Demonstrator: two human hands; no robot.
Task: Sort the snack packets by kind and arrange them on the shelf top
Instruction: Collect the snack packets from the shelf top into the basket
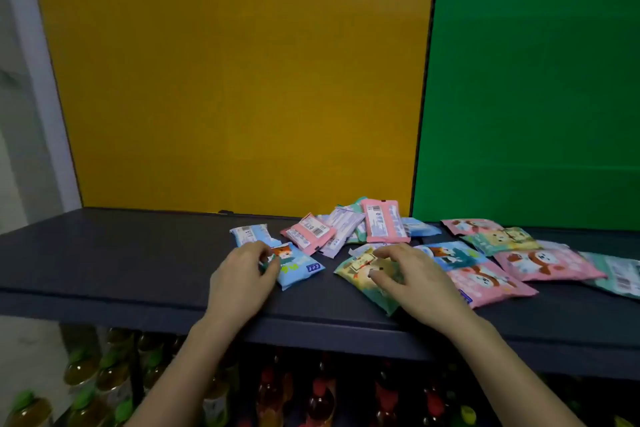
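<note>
Big yellow panel filling most of the back, green panel right next to it on the right. Below those, a dark shelf top running the full width, left part bare. Under the shelf, rows of bottles, green caps on the left, reddish ones further right, pretty blurry.

Snack packets scattered over the middle and right of the shelf top, not sorted so far. Loose overlapping heap at the back with pink, white and pale blue ones, mostly barcode side up. Off to the right, a spread of pink packets face up, mixed with a yellow-green one and a teal one at the far edge.

Left hand with grip pinched onto the near end of a blue packet lying flat on the shelf. Right hand with fingers spread and pressed down on a yellow-green packet at the front edge; can't tell if that grip is actually closed around it or just resting on top.
</note>
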